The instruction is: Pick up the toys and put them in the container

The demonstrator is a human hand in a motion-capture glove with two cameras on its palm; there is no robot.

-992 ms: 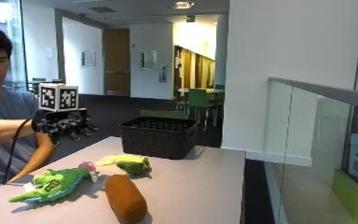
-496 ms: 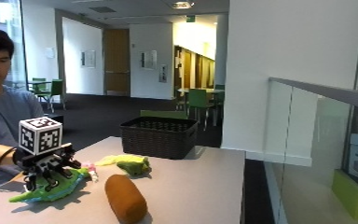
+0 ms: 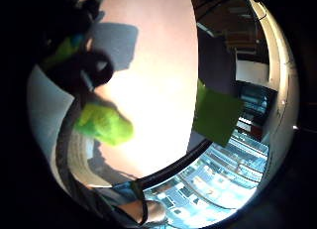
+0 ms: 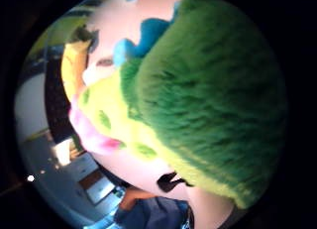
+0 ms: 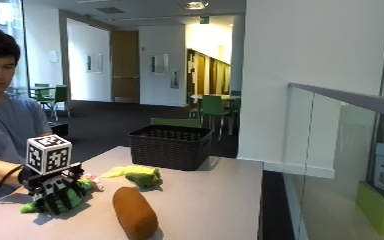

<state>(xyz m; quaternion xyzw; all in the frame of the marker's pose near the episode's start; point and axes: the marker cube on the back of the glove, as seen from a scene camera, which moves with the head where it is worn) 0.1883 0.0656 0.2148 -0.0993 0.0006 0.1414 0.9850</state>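
A pale desk point(image 5: 205, 200) is carrying every task item, and a person in a grey shirt is sitting at its near-left corner. Toward the far edge a dark wicker container point(image 5: 170, 146) is standing upright with its top open; nothing can be seen above its rim from the outside view. In the foreground a brown cylindrical plush toy point(image 5: 135, 212) is lying on its side, apart from the other toys. Between it and the container, a small yellow-green plush toy point(image 5: 139, 175) is resting on the desk surface, well short of the container. At the left, a green plush toy point(image 5: 72, 197) with pink and yellow parts is lying flat on the desk beneath the gloved right hand point(image 5: 55, 192). The hand is resting on top of this toy, its black fingers point(image 5: 64, 196) spreading downward and curling over the green fur, so that they are closing round the toy's body. In the thumb-side palm view the green fur point(image 4: 218, 105) is filling most of the field, with the pink-and-yellow portion point(image 4: 96, 120) beside it, showing the toy lying close against the palm. In the little-finger-side palm view a bright green part point(image 3: 104, 124) is lying on the desk next to the dark glove.
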